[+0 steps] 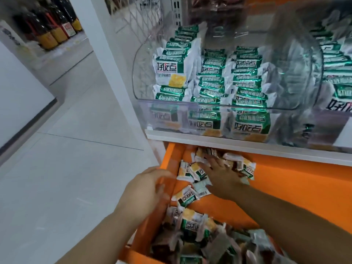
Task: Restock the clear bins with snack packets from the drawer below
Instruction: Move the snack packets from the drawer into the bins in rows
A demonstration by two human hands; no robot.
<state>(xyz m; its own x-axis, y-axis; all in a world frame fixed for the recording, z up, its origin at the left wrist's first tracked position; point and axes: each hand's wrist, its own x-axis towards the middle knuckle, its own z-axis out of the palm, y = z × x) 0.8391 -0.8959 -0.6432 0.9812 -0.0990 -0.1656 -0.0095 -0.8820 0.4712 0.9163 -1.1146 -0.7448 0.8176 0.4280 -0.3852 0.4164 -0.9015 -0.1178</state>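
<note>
An orange drawer [285, 189] stands pulled out under a white shelf. Green-and-white snack packets [192, 170] lie scattered at its back, and a heap of packets [198, 231] fills its near end. Above, a clear bin [141, 73] holds stacked rows of the same packets. My right hand [222, 176] reaches into the drawer, its fingers spread flat over the back packets. My left hand [146, 191] hovers at the drawer's left wall, fingers loosely extended, with nothing in it; it looks blurred.
A second clear bin [335, 77] with packets stands to the right on the white shelf [247, 147]. To the left lies a pale tiled floor [76, 149], with dark bottles [51, 25] on a far shelf. Wire racking [144, 14] rises behind the bins.
</note>
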